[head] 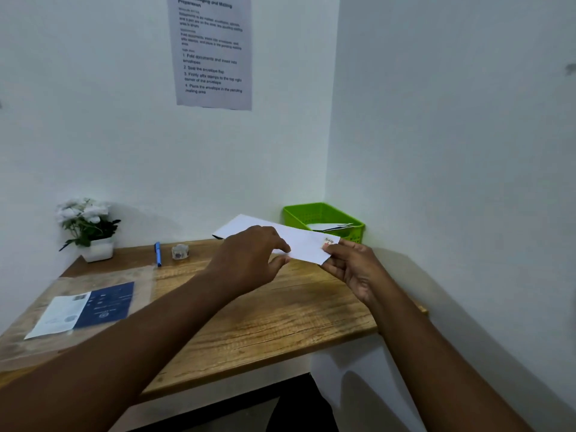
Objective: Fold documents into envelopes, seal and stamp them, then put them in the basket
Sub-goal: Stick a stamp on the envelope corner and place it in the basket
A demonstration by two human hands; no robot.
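I hold a white envelope [307, 244] in the air above the wooden desk [265, 310], in front of the green basket [299, 215]. My left hand [249, 254] pinches its lower edge near the middle. My right hand [349, 266] grips its right end, where a small stamp [328, 241] sits at the top corner. The basket stands in the back right corner and holds white envelopes [333, 227]. A white sheet [237, 227] lies behind the held envelope, partly hidden by my left hand.
A blue pen [158, 253] and a small roll of stamps [180, 252] lie at the back of the desk. A potted white flower [88, 227] stands back left. A clear sleeve with a blue and white document [90, 307] covers the left side. Walls close the back and right.
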